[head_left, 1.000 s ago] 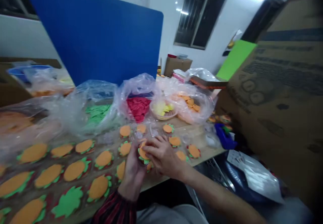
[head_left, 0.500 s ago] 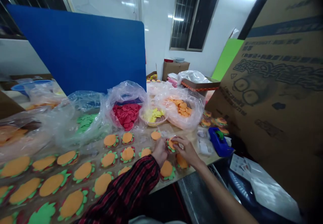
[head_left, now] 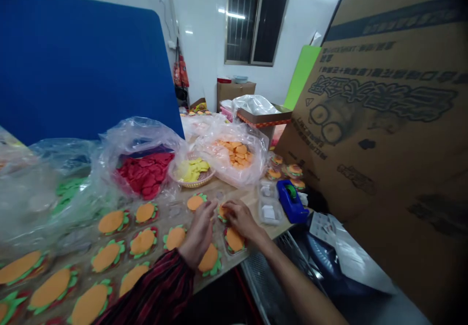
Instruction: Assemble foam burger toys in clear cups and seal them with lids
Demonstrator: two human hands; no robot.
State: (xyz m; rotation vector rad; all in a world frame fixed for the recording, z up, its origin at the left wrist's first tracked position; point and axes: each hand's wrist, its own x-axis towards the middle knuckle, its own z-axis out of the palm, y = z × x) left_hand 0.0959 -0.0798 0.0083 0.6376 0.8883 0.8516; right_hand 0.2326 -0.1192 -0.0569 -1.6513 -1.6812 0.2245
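Between my hands is a small layered burger [head_left: 221,213] with an orange round top and green frill, partly hidden by fingers. The fingers of my right hand [head_left: 241,218] curl over it and grip its edge. My left hand [head_left: 198,236], in a red-and-black striped sleeve, has its fingers stretched out just left of that burger, holding nothing that I can see. Under my right hand sits another burger [head_left: 234,240] in a clear plastic tray. A further burger [head_left: 196,202] lies beyond my left fingertips, and one more [head_left: 210,260] shows beside the left wrist.
Rows of similar burgers [head_left: 106,256] cover the table's left. Behind are bags of red pieces [head_left: 148,171] and orange rounds [head_left: 237,155], plus a basket [head_left: 195,183] of yellow pieces. A blue tape dispenser [head_left: 291,203] stands right, before a large carton [head_left: 365,169].
The view has turned right, so the table's contents appear further left. My left hand has come off the burger and its fingers have straightened. My right hand stays on the burger.
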